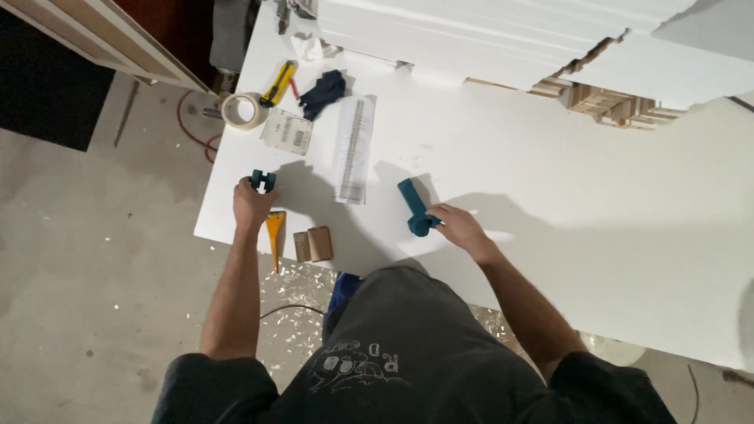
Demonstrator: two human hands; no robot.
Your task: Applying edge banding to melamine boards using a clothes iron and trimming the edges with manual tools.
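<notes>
Fingers (253, 188) grip teal clamp (263, 180); white tabletop (550, 180), concrete floor (86, 259).

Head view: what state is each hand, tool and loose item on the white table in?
left hand: closed on the small teal part
right hand: gripping the teal tool at its near end
teal tool: lying flat on the table
masking tape roll: lying flat at the table edge
yellow utility knife: lying flat, blade state unclear
dark glove: crumpled, unworn
yellow scraper: lying at the table edge
paper sheet: flat
</notes>
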